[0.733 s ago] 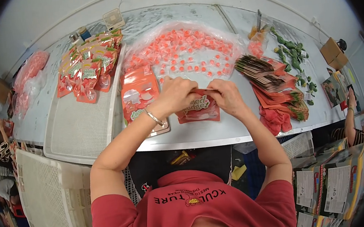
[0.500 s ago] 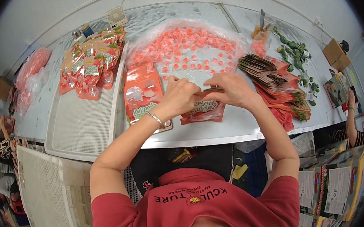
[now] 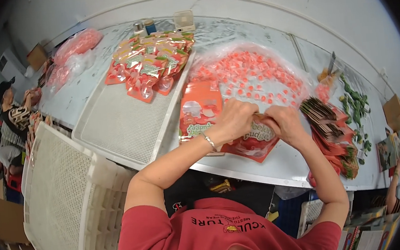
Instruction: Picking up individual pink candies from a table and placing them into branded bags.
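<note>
A red pouch with a picture and pale lettering hangs by its top edge between my two hands, over the front part of the table. My left hand pinches the top edge on one side, and my right hand grips the other side close by. Fingers hide most of the pouch's top, so I cannot see whether it is sealed. Left of it lies a stack of flat red pouches. Just beyond my hands, small wrapped red-and-white sweets spread over clear plastic.
Filled pouches are heaped on the far end of a white mesh tray. Fanned packets and green tie-like pieces lie at right. Stacked crates stand at lower left. A person works at far left.
The view has swung, so the table appears shifted right and tilted. My fingers have closed together along the pouch's top edge; the right hand's fingers were spread apart before.
</note>
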`<act>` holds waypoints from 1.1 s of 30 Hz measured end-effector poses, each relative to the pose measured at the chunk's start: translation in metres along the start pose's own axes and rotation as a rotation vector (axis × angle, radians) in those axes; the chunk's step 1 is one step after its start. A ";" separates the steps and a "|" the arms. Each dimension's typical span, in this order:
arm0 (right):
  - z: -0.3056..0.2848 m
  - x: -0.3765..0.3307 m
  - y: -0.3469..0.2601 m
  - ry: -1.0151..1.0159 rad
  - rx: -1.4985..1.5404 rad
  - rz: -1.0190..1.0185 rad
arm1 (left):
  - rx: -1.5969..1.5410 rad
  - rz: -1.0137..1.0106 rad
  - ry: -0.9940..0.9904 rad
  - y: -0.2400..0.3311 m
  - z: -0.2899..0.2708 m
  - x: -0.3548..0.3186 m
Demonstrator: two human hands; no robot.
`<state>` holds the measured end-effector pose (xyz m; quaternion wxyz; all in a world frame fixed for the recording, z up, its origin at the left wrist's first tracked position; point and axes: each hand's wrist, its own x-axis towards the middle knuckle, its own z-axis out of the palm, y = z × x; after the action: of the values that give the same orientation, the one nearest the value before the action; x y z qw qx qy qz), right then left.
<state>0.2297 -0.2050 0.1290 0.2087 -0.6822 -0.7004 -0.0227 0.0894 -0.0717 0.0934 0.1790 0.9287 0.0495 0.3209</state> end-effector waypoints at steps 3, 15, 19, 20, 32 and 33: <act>0.008 0.005 0.006 0.021 -0.072 0.032 | -0.476 -0.283 -0.097 -0.010 -0.008 0.001; 0.005 -0.005 0.016 0.060 0.098 0.076 | -0.310 -0.216 0.048 0.003 -0.002 0.009; -0.013 -0.003 0.012 -0.084 0.132 0.214 | -0.946 -0.331 0.024 -0.010 0.005 0.004; -0.011 -0.002 0.012 -0.088 0.131 0.214 | -0.784 -0.339 0.043 -0.009 0.005 0.003; 0.001 0.024 -0.011 0.042 0.318 0.126 | -0.830 -0.536 0.347 -0.029 -0.028 -0.018; 0.003 0.026 -0.006 0.041 0.490 0.143 | -0.813 -0.539 0.375 -0.033 -0.037 -0.023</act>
<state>0.2239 -0.1794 0.1365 0.3829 -0.6583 -0.6308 0.1487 0.0495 -0.0346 0.0949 0.5893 0.6654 0.1893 0.4174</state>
